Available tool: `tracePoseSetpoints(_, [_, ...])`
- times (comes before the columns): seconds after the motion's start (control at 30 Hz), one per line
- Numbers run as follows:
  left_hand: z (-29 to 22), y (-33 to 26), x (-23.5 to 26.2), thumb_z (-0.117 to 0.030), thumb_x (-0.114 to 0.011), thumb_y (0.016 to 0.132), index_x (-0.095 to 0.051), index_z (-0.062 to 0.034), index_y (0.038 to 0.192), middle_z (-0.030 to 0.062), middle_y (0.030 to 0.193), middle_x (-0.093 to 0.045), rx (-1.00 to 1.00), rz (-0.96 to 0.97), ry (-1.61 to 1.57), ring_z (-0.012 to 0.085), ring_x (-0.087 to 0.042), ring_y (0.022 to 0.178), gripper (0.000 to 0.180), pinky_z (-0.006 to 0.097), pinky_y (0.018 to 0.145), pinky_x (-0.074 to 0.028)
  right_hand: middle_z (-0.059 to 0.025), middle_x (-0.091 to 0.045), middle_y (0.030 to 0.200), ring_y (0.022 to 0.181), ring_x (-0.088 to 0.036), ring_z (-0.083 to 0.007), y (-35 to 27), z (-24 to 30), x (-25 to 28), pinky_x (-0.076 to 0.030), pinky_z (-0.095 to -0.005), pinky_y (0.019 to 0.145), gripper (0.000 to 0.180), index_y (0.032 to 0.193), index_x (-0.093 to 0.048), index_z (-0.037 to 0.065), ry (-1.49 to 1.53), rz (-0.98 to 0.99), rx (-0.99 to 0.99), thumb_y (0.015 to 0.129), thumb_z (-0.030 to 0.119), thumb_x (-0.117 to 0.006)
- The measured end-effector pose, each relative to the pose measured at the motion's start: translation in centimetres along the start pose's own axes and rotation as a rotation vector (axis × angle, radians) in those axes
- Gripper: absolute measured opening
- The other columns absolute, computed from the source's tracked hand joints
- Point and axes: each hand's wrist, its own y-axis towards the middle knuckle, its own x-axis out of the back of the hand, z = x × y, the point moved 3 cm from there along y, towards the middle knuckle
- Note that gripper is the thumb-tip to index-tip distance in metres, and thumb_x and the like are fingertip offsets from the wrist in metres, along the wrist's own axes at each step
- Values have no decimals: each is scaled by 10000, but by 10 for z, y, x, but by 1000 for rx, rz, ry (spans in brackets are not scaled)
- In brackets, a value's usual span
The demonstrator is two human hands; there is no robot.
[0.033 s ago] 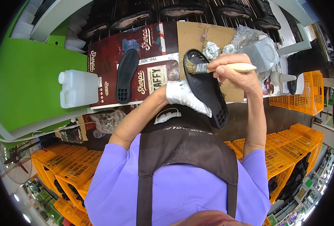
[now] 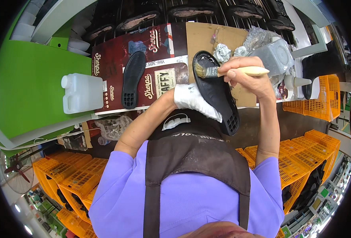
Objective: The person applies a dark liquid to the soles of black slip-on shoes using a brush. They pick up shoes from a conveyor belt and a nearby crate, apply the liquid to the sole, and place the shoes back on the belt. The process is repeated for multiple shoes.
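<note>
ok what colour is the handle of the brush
Pale cream, like bare wood. The brush handle shows best in the head view, gripped in the right hand.

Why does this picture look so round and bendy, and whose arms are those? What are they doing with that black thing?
The picture comes from a small camera worn on a person's head, looking down. Its lens sees very wide, so straight edges bend near the rim. The arms belong to that person, who wears a purple shirt and a dark apron.

The left hand, in a white glove, holds a black shoe sole. The right hand is bare and holds a brush, whose bristles touch the top end of the sole.

On the work surface lie flattened cardboard, a second black sole and a white plastic jug. Orange crates stand lower down.
</note>
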Motion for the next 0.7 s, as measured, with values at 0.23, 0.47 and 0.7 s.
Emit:
tracePoseSetpoints(0.23, [3, -8, 15, -26, -746, 700, -488, -5, 1195, 68, 1079, -597, 106, 21, -236, 123, -599, 901, 559, 263, 756, -526, -79, -664, 779, 629, -595, -103, -5, -4, -4, -489, -220, 520, 196, 888, -701, 2, -4, 0, -75, 807, 175, -661])
tracePoseSetpoints(0.47, [16, -21, 31, -156, -729, 750, -412, -1, 1290, 124, 1119, -593, -8, -113, -183, 201, -607, 971, 645, 356, 870, -493, -83, -647, 749, 622, -588, -105, 0, -4, -8, -468, -204, 520, 202, 892, -695, -11, -5, -68, -91, 816, 169, -642])
tracePoseSetpoints(0.7, [31, -39, 31, -323, -467, 942, -435, -28, 1279, 128, 1155, -576, -20, -220, -901, 238, -604, 998, 449, 377, 890, -479, -50, -638, 705, 580, -541, -73, 10, -17, -17, -444, -191, 532, 196, 931, -690, -2, 9, -264, -72, 852, 168, -631])
